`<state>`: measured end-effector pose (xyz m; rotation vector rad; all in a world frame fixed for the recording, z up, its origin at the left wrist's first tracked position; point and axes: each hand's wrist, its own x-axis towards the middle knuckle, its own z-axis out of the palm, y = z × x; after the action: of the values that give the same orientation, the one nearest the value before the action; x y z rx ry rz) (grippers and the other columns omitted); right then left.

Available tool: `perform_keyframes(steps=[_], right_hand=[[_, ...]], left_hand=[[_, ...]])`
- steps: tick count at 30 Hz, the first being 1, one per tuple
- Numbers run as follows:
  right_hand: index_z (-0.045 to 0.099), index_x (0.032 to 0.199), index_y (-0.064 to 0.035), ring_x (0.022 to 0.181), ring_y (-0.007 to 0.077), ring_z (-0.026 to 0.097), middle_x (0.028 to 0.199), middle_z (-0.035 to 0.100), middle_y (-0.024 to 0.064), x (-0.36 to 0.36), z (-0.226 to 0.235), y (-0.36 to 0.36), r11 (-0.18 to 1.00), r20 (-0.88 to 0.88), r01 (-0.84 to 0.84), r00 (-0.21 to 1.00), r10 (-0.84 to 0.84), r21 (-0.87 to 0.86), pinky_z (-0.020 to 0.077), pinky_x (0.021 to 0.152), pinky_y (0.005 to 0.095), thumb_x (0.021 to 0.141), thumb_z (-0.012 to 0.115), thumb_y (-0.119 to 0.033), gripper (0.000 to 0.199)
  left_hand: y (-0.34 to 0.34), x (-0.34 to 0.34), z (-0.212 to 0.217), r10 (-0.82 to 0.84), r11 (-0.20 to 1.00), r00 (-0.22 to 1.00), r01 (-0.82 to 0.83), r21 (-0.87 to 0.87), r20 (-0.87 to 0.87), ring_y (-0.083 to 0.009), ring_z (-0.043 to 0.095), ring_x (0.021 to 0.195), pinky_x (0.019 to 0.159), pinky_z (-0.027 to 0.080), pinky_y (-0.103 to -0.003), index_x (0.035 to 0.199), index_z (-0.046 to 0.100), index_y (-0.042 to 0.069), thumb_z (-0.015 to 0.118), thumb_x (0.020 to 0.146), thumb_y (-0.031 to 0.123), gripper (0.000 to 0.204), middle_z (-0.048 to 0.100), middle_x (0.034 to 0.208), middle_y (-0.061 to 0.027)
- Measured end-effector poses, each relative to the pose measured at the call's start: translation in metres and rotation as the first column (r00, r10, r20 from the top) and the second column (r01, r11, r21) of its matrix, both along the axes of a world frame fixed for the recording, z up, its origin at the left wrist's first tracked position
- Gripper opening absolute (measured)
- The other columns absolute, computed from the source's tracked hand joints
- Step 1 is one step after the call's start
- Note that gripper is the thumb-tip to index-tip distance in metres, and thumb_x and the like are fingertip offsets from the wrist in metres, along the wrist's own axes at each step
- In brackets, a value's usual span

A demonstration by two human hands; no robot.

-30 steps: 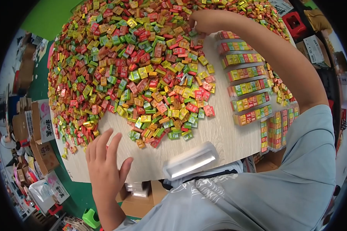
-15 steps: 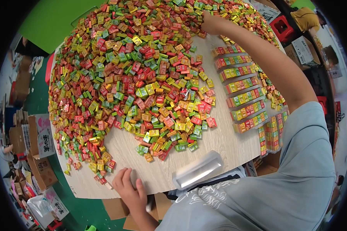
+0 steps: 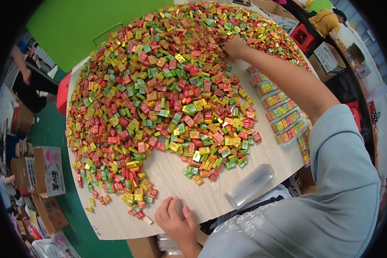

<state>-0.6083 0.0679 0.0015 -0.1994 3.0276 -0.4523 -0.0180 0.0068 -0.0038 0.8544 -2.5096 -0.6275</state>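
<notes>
A large heap of small square packets (image 3: 159, 86) in red, green, yellow and orange covers most of a light wooden table (image 3: 176, 189). My right hand (image 3: 234, 46) reaches far across into the heap, fingers closed among the packets. Whether it holds one is hidden. My left hand (image 3: 174, 217) rests at the near table edge with fingers curled on the bare wood, holding nothing I can see. Several neat rows of sorted packets (image 3: 281, 107) lie to the right, under my right forearm. A clear plastic tray (image 3: 249, 185) lies near the front edge.
Cardboard boxes (image 3: 47, 172) stand on the green floor at the left. A red stool (image 3: 303, 36) and more boxes (image 3: 329, 58) sit at the back right, where another person in a yellow shirt (image 3: 327, 21) works. Another person (image 3: 28, 84) stands at the far left.
My left hand has drawn back from lying flat on the table to the near edge, fingers curled. My right hand stays reaching into the far part of the heap.
</notes>
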Motion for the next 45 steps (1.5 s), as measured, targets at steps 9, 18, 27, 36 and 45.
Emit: perform_keyframes(steps=[9,18,27,36,45], right_hand=[[0.06,0.122,0.0204,0.09,0.0429,0.07,0.128,0.052,0.0457,0.018,0.003,-0.034,0.538,0.279,-0.541,0.824,0.493,0.646,0.0588,0.065,0.047,0.1,0.057,-0.008,0.036],[0.072,0.104,0.0125,0.08,0.0398,0.07,0.103,0.071,0.0271,0.095,0.014,-0.049,0.547,0.16,-0.713,0.661,0.734,0.439,0.0577,0.069,0.048,0.097,0.057,-0.012,0.029],[0.078,0.1,0.0001,0.082,0.0334,0.065,0.107,0.073,0.0185,0.018,-0.064,-0.082,0.157,0.41,-0.779,0.477,0.777,0.607,0.055,0.074,0.0462,0.092,0.064,-0.01,0.019],[0.066,0.131,-0.0005,0.101,0.0375,0.07,0.119,0.07,0.0211,0.041,0.098,-0.006,0.577,0.289,-0.804,0.593,0.752,0.147,0.0555,0.083,0.0483,0.092,0.053,-0.002,0.041],[0.049,0.155,-0.0177,0.119,0.044,0.062,0.153,0.04,0.0259,-0.025,0.019,0.011,0.134,0.525,-0.66,0.689,0.499,0.739,0.0562,0.091,0.0534,0.105,0.049,-0.013,0.05]], left_hand=[[0.0,-0.003,0.004,-0.017,1.0,1.0,0.017,0.007,-0.017,-0.0379,0.055,0.113,0.099,0.042,-0.05,0.115,0.067,0.001,0.062,0.088,0.018,0.032,0.065,0.121,-0.0157],[-0.002,-0.004,0.002,0.005,0.999,1.0,-0.005,-0.041,-0.019,-0.0369,0.055,0.113,0.098,0.043,-0.048,0.114,0.067,0.001,0.061,0.089,0.017,0.03,0.065,0.12,-0.0152],[0.0,-0.013,-0.002,-0.021,0.998,0.998,0.017,-0.069,-0.056,-0.0368,0.056,0.111,0.097,0.044,-0.047,0.113,0.067,0.0,0.06,0.09,0.013,0.027,0.065,0.118,-0.0153],[-0.002,-0.006,-0.003,0.066,0.997,0.997,-0.067,-0.032,-0.031,-0.036,0.056,0.113,0.101,0.042,-0.047,0.111,0.07,0.002,0.061,0.088,0.016,0.028,0.066,0.121,-0.0142],[0.001,-0.009,0.001,0.047,0.996,0.999,-0.048,-0.076,-0.014,-0.0357,0.056,0.109,0.097,0.044,-0.046,0.109,0.067,-0.001,0.058,0.091,0.012,0.024,0.065,0.115,-0.0162]])
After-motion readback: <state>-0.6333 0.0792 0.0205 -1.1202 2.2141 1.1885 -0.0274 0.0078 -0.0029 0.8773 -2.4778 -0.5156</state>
